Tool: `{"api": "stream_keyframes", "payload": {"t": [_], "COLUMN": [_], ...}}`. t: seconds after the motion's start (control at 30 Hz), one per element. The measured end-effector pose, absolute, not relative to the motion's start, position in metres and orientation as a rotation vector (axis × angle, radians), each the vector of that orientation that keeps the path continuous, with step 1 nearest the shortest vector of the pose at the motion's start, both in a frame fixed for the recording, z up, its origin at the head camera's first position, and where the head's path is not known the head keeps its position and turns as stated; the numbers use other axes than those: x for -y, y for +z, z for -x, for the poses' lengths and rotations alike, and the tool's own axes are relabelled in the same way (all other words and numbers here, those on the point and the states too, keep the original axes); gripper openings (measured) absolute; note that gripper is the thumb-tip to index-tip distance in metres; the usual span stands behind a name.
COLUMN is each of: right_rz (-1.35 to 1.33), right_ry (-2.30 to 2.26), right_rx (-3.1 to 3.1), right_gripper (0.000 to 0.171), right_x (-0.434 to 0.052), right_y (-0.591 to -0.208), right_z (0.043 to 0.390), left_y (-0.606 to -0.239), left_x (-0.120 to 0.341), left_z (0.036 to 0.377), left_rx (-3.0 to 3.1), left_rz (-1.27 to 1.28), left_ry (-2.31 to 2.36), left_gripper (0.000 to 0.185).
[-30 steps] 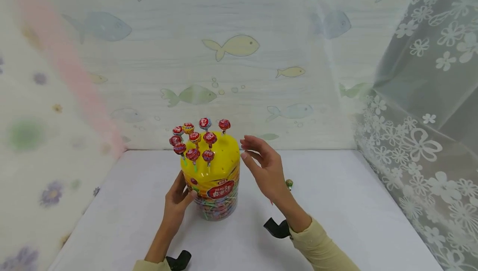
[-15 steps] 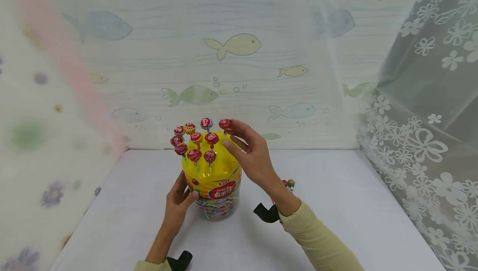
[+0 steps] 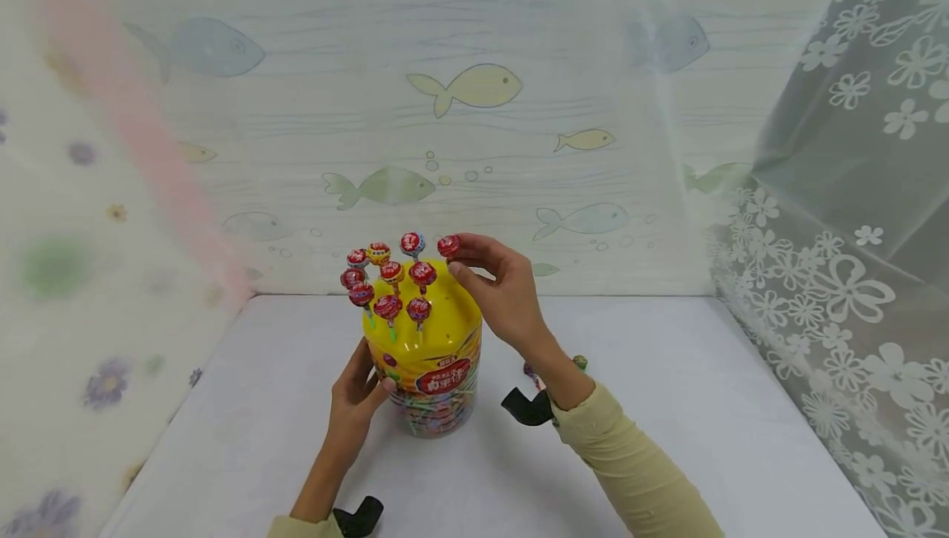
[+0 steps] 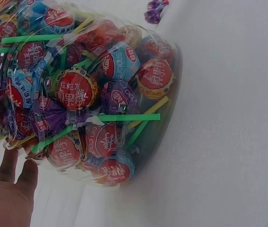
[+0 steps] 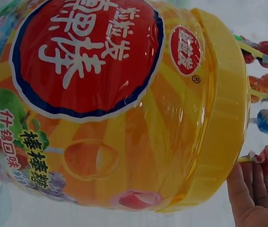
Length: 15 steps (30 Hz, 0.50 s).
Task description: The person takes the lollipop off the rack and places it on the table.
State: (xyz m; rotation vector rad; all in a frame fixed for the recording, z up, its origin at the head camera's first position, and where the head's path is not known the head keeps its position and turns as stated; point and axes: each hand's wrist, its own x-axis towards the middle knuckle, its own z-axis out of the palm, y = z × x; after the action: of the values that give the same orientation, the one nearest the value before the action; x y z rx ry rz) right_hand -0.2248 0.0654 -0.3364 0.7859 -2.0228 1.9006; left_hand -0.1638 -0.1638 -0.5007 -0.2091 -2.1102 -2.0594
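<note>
A clear plastic candy jar point(image 3: 433, 410), packed with wrapped lollipops, stands upright in the head view. Several red-wrapped lollipops point(image 3: 388, 307) stick up from its yellow lid point(image 3: 454, 311), mostly on the left half. My left hand point(image 3: 354, 402) holds the jar's left side; in the left wrist view its fingers point(image 4: 26, 177) lie against the clear wall. At the lid's back right, my right hand point(image 3: 507, 291) pinches a red lollipop point(image 3: 448, 246) between thumb and fingers. The right wrist view shows that lollipop's yellow stick point(image 5: 244, 159) meeting the lid.
A green-topped lollipop point(image 3: 581, 362) and a dark one point(image 3: 529, 369) lie on the white table point(image 3: 667, 439) near my right wrist, partly hidden by the forearm. Black wrist mounts point(image 3: 526, 408) sit below each hand. A fish-printed curtain point(image 3: 474, 151) hangs behind the table.
My right hand has moved left from beside the jar to the back-right lollipop and now pinches it. The left hand stays on the jar.
</note>
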Motion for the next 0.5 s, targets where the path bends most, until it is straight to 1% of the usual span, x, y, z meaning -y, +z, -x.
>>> {"api": "stream_keyframes", "payload": {"t": [0.5], "right_rz": [-0.755], "right_ry": [1.867], "right_rx": [2.077], "right_gripper": [0.023], "right_x": [-0.064], "right_y": [-0.333], "right_z": [0.237], "left_y": [-0.502], "left_x": [0.163], "left_z": [0.164], "left_rx": [2.087], "left_rz": [0.232], "left_ry": [-2.051], "left_gripper": [0.074]}}
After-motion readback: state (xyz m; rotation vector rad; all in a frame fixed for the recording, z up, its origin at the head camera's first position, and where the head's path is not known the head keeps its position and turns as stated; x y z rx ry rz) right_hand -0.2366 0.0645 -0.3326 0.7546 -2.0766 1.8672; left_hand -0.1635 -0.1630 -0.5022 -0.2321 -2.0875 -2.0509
